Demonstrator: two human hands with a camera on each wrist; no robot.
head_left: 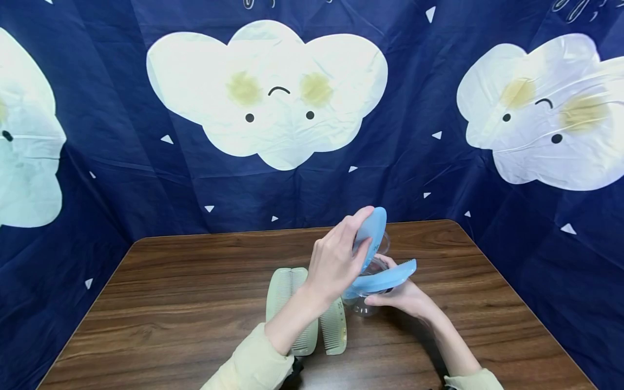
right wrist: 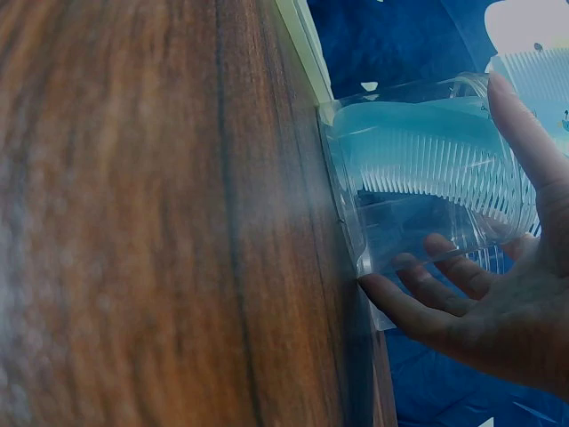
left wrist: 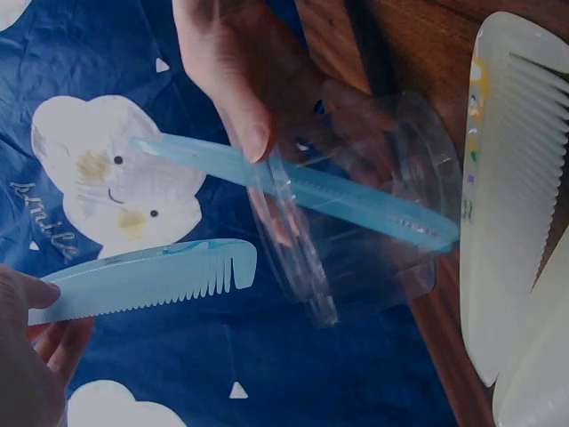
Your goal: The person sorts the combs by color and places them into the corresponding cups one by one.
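My left hand [head_left: 336, 260] pinches a light blue comb [head_left: 372, 233] by one end, thumb on one side and fingers on the other. In the left wrist view, this comb [left wrist: 160, 276] has its toothed end pointing at the mouth of a clear plastic cup [left wrist: 356, 258], still apart from it. A second blue comb [left wrist: 356, 200] stands inside the cup, its upper end sticking out past the rim. Around the cup curls my right hand [right wrist: 498, 311], thumb near the rim and fingers along the side. The cup's base appears at the wooden tabletop.
Pale green combs [head_left: 280, 298] lie on the wooden table [head_left: 185, 309], left of the cup and partly under my left forearm. A dark blue cloth [head_left: 414, 179] with white clouds hangs behind the table and on both sides.
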